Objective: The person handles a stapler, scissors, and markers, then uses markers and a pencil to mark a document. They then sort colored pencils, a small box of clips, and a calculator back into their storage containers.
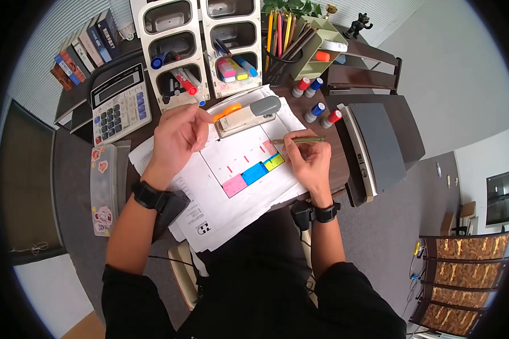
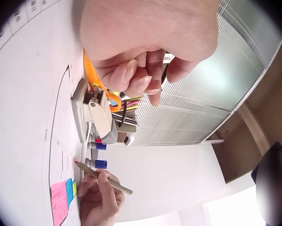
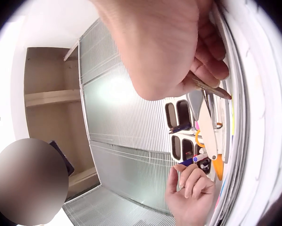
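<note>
My right hand (image 1: 308, 161) pinches a dark green pencil (image 1: 314, 139), its tip at a small pink-red patch on the paper (image 1: 209, 198). The left wrist view shows the pencil (image 2: 117, 185) with its reddish tip against the sheet. The drawing has pink (image 1: 234, 185), blue (image 1: 254, 174) and yellow (image 1: 274, 163) blocks and short red marks. My left hand (image 1: 178, 138) hovers over the sheet's left part, fingers loosely curled around nothing. Near its fingertips lie orange-handled scissors (image 1: 229, 112) and a grey-white stapler (image 1: 246, 118). In the right wrist view the left hand (image 3: 192, 190) looks empty.
A calculator (image 1: 119, 107) and a stickered case (image 1: 102, 189) lie left. Trays of markers (image 1: 172, 56), a pencil cup (image 1: 277, 70) and a green organizer (image 1: 316, 48) stand behind. Several red- and blue-capped bottles (image 1: 316, 110) are at the right, beside a dark grey device (image 1: 387, 147).
</note>
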Motion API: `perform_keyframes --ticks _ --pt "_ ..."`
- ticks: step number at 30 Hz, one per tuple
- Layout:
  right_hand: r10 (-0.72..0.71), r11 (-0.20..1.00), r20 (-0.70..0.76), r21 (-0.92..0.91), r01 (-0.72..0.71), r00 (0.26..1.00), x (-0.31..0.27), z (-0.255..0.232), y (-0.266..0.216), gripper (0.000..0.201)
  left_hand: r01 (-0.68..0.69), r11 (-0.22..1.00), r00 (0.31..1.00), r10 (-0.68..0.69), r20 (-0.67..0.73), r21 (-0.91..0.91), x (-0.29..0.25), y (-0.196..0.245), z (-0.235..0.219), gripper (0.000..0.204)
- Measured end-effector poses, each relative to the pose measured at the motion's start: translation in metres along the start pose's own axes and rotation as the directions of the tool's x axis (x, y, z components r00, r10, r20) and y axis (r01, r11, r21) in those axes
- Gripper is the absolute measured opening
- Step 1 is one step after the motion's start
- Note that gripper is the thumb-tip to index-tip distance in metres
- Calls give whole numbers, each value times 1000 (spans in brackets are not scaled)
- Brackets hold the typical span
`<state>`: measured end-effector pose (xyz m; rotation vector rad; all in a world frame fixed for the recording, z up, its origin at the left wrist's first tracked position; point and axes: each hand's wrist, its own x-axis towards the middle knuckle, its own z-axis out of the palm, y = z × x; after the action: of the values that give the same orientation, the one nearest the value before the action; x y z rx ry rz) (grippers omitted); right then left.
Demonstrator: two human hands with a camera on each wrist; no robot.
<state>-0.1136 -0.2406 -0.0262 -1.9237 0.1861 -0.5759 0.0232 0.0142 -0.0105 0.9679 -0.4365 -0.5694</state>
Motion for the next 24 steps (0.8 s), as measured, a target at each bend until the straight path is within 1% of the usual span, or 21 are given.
perform_keyframes --ticks 3,7,9,12,16,18,21,24 --pt "-25 999 5 34 24 1000 0 0 2 11 -10 1000 1000 10 -3 1 -1 0 1 41" --pt "-19 998 -1 63 19 1000 -1 0 5 11 -7 1000 1000 7 13 -5 0 -1 1 41" --pt "53 994 6 92 -53 999 -1 -4 9 11 -3 1000 1000 3 21 -21 0 0 -1 41" --pt "9 999 4 53 -10 1000 0 -1 5 10 -5 1000 1000 5 1 -16 0 0 0 41" --pt "-1 1000 0 30 1 1000 -1 1 0 9 -9 1000 1000 9 1 -16 -1 -1 2 41" --pt "36 997 1 72 -36 999 -1 -4 5 9 -13 1000 1000 13 19 3 0 0 1 41" --pt "31 994 5 101 -32 999 -1 -2 2 9 -3 1000 1000 3 8 -14 0 -1 -1 41" --pt "11 997 12 77 -12 1000 0 1 0 8 -14 1000 1000 15 4 -8 0 -1 0 42"
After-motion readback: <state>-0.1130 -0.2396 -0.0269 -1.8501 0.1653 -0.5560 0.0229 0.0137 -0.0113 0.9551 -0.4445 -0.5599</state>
